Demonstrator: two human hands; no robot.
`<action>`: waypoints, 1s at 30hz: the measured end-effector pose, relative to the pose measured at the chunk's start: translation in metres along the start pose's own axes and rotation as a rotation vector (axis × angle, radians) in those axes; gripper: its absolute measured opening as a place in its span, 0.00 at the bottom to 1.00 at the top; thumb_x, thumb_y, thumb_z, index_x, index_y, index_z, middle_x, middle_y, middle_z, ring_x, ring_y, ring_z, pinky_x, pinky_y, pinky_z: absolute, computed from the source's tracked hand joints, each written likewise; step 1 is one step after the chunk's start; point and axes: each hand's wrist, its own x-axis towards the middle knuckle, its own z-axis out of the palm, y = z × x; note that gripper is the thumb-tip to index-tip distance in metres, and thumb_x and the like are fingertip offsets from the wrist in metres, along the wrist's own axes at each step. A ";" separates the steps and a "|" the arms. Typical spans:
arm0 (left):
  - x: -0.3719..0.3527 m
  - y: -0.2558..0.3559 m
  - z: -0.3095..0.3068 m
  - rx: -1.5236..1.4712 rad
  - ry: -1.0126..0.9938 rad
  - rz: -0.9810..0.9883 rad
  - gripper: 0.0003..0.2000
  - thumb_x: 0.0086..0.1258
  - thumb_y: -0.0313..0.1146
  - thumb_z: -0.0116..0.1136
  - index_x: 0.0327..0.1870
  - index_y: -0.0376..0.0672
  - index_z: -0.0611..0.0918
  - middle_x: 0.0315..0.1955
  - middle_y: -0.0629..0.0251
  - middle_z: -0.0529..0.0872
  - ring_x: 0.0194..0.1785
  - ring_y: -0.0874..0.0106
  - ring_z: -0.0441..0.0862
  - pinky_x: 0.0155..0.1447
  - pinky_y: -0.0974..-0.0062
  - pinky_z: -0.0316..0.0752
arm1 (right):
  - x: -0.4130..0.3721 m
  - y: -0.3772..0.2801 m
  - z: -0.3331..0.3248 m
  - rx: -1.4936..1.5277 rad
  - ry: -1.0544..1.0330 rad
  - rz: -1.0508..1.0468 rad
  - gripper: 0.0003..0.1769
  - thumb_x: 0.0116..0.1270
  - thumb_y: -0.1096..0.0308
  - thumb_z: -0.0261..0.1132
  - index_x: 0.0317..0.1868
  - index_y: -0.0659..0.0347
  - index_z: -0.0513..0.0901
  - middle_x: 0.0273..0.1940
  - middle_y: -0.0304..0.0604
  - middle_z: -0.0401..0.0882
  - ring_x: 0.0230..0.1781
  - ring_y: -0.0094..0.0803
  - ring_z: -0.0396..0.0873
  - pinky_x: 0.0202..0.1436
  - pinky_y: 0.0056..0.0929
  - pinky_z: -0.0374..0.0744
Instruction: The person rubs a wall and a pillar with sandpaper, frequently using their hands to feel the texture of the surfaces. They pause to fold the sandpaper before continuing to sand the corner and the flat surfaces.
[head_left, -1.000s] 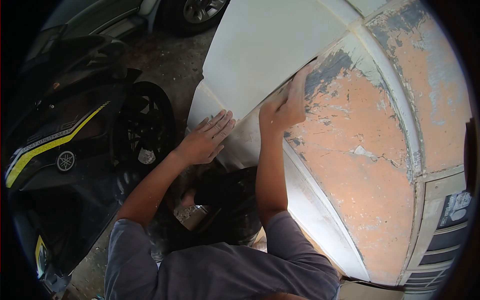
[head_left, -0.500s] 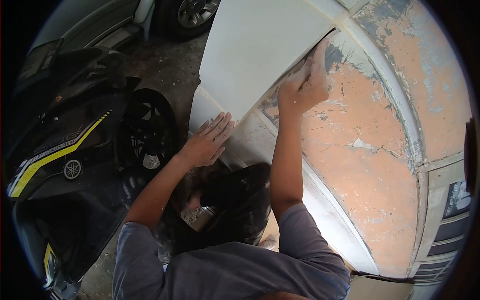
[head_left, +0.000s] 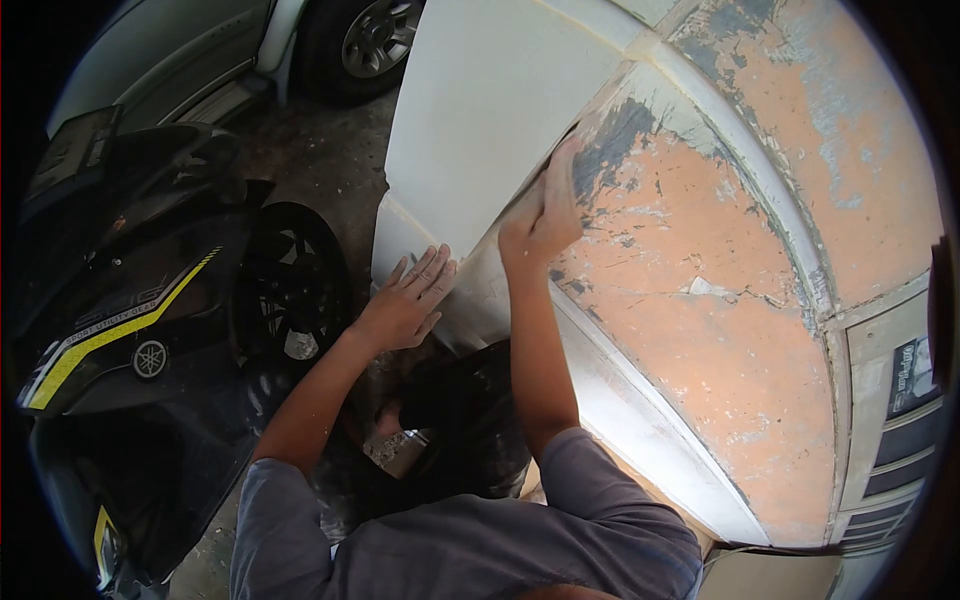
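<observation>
My left hand lies flat on the lower part of the white panel, its fingers extended toward the panel's edge. Along the seam where the white panel meets an orange surface with flaking paint, my right hand is closed, with the fingertips pressed in at the edge. A thin dark line shows just past those fingertips. What the right hand holds, if anything, I cannot make out. Grey scraped patches mark the orange surface beside the fingers.
A black motorcycle with a yellow stripe stands close on the left. Behind it is a vehicle with a dark wheel. A pale rounded ridge borders the orange area, and a slatted panel is at the far right.
My right hand has slid along the seam, down and to the left, toward my body. My left hand stays on the white panel. The view has shifted slightly.
</observation>
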 end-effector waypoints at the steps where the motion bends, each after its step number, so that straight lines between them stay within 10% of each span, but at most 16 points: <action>1: 0.001 0.000 -0.001 0.011 0.014 -0.002 0.37 0.69 0.37 0.56 0.77 0.40 0.54 0.78 0.52 0.49 0.80 0.56 0.48 0.78 0.50 0.50 | -0.030 0.000 -0.003 -0.003 -0.039 0.059 0.25 0.59 0.88 0.47 0.58 0.79 0.77 0.58 0.68 0.76 0.61 0.56 0.76 0.61 0.39 0.80; 10: -0.001 0.001 0.002 -0.052 0.027 0.034 0.37 0.69 0.38 0.56 0.76 0.38 0.54 0.77 0.48 0.48 0.80 0.52 0.47 0.77 0.49 0.53 | 0.027 -0.007 -0.005 0.037 0.012 0.050 0.24 0.64 0.88 0.49 0.61 0.79 0.74 0.61 0.67 0.74 0.65 0.52 0.73 0.65 0.37 0.75; 17: 0.000 -0.001 -0.001 -0.029 0.018 0.045 0.37 0.69 0.37 0.57 0.75 0.37 0.55 0.77 0.46 0.48 0.79 0.49 0.48 0.76 0.48 0.54 | -0.074 -0.002 0.003 0.089 -0.002 0.131 0.22 0.63 0.89 0.50 0.58 0.79 0.76 0.60 0.66 0.75 0.64 0.51 0.75 0.65 0.35 0.76; 22: 0.000 -0.001 0.003 -0.056 0.023 0.075 0.36 0.68 0.37 0.57 0.75 0.36 0.56 0.77 0.44 0.48 0.79 0.48 0.48 0.75 0.48 0.55 | 0.040 -0.003 -0.006 0.084 0.047 0.039 0.25 0.62 0.89 0.49 0.60 0.75 0.77 0.60 0.64 0.76 0.63 0.49 0.75 0.65 0.35 0.76; 30: 0.000 -0.001 0.004 -0.067 0.061 0.090 0.37 0.66 0.36 0.60 0.74 0.35 0.58 0.76 0.40 0.49 0.78 0.44 0.51 0.75 0.49 0.56 | -0.067 -0.010 0.002 0.085 0.050 0.174 0.26 0.59 0.90 0.51 0.59 0.73 0.79 0.58 0.62 0.78 0.61 0.49 0.78 0.61 0.32 0.78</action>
